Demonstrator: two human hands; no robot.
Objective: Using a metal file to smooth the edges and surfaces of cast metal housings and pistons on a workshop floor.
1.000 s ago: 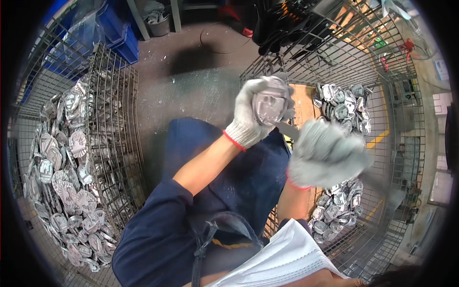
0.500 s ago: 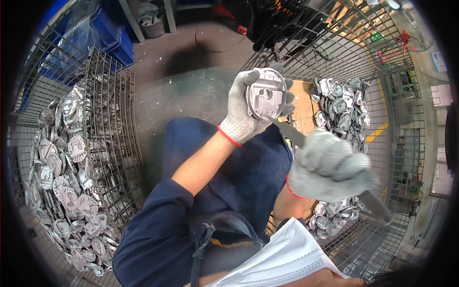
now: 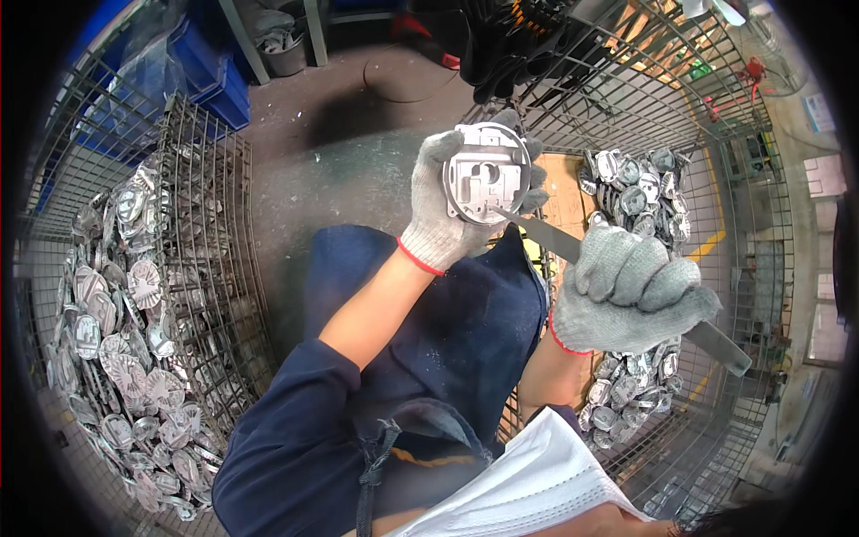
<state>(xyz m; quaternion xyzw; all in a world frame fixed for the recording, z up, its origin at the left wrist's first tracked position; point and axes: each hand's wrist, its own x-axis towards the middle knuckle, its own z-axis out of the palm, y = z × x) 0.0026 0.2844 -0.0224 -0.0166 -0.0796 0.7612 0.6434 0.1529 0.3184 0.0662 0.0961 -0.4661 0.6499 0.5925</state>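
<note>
A round silver cast-metal part (image 3: 483,183) faces up in my left hand (image 3: 434,201), whose grey-gloved fingers wrap round its rim. My right hand (image 3: 631,291), gloved alike with a red cuff edge, is closed round a long flat metal file (image 3: 550,240). One end of the file sticks out past my thumb side at the lower right. Its narrow tip reaches the lower edge of the part, near a small opening; whether it touches the metal I cannot tell.
A wire-mesh cage (image 3: 210,259) on the left holds a heap of similar castings (image 3: 134,367). On the right, more castings (image 3: 640,201) lie in another mesh cage beside brown cardboard (image 3: 564,192). Blue crates (image 3: 219,89) and a grey bucket (image 3: 284,55) stand farther off.
My left hand and the casting have shifted slightly left. My right hand has swung a little to the right and down, its file still pointing at the casting's lower edge.
</note>
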